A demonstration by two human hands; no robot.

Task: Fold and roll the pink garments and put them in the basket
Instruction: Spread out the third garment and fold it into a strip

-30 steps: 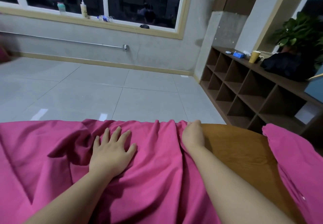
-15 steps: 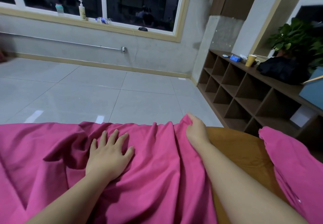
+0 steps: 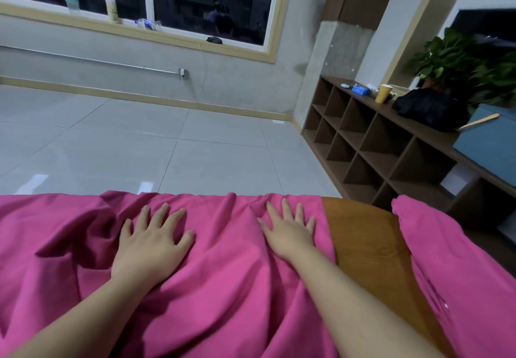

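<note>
The pink garment [image 3: 223, 288] lies spread across the tabletop [image 3: 368, 246]. The left hand [image 3: 152, 242] presses flat on it, fingers straight. The right hand [image 3: 289, 230], pinching the garment's far edge a moment ago, now lies flat too: smoothing precedes folding. A second pink garment [image 3: 458, 274] waits right of it; no basket visible.

No readable text

No lettering, number or brand mark can be made out anywhere in the head view. The pump bottle [image 3: 112, 6] on the window sill carries a pale label too blurred to read, and the small blue box [image 3: 359, 90] and the yellow paper cup [image 3: 383, 93] on the cubby shelf [image 3: 371, 145] show no legible print
</note>
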